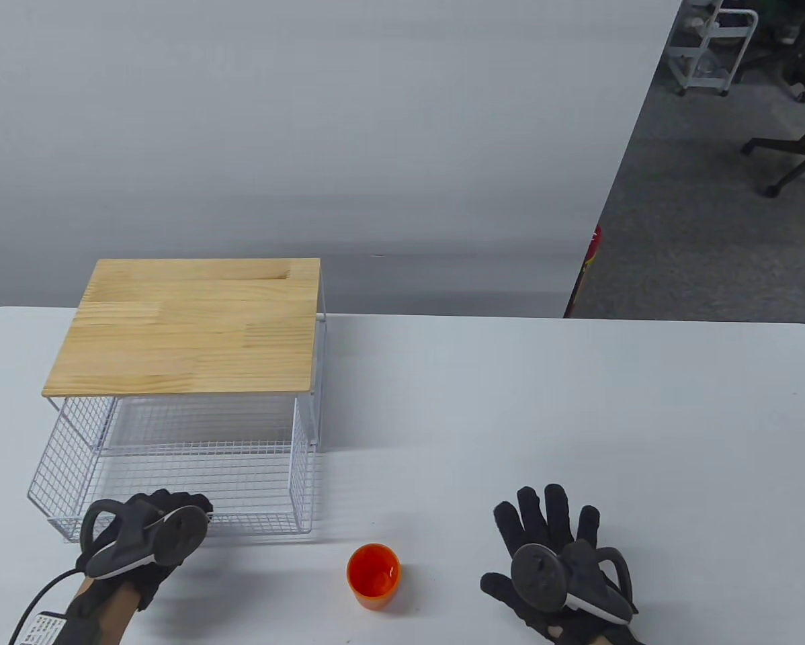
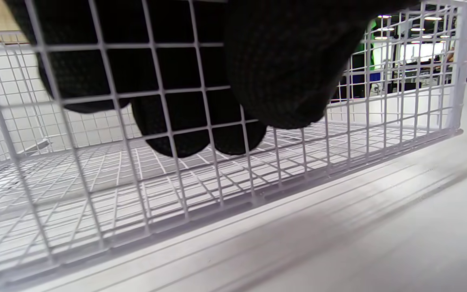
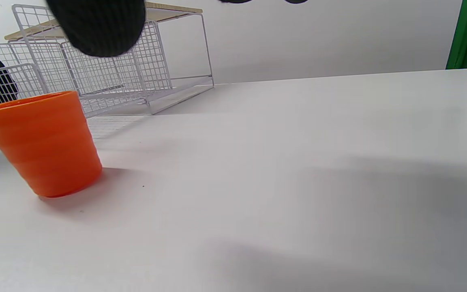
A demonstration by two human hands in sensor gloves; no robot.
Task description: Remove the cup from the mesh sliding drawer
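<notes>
The orange cup [image 1: 373,576] stands upright on the white table, outside the drawer and a little in front of its right corner; it also shows in the right wrist view [image 3: 43,142]. The white mesh drawer [image 1: 261,521] is pulled out from under the wooden-topped frame [image 1: 187,322] and is empty. My left hand [image 1: 187,507] grips the drawer's front wall: in the left wrist view the fingers [image 2: 176,121] hang inside the mesh [image 2: 282,170] and the thumb [image 2: 286,61] is outside. My right hand [image 1: 537,537] lies open and flat on the table, right of the cup, holding nothing.
The wire frame [image 3: 176,52] stands at the table's left back. The table's front edge is close under both hands. An office floor with chairs and a cart [image 1: 711,47] lies beyond the right back.
</notes>
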